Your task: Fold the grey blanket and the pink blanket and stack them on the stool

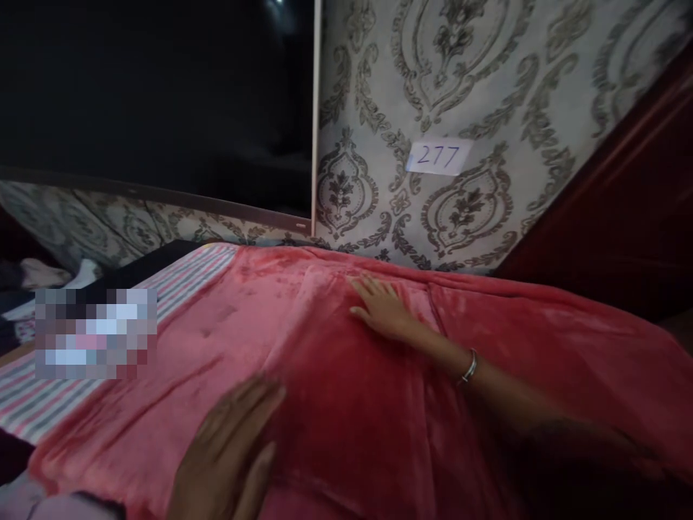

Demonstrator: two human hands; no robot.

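Observation:
A plush red-pink blanket (336, 404) is spread flat over a surface in front of me, with several creases running through it. My right hand (382, 307) rests on its far part, palm down, fingers stretched out. A silver bracelet (468, 365) circles that wrist. Nearer to me, at the left, my left hand (230, 444) is over the blanket with its fingers extended and slightly blurred; whether the palm presses on the cloth I cannot tell. Neither hand holds anything.
A striped sheet (187, 278) shows beyond the blanket's left edge. A large dark television screen (157, 101) stands at the back left. Patterned wallpaper (357, 180) carries a paper label (438, 156) reading 277. Dark red drapery or a panel (611, 195) slants at right. One left patch is pixelated.

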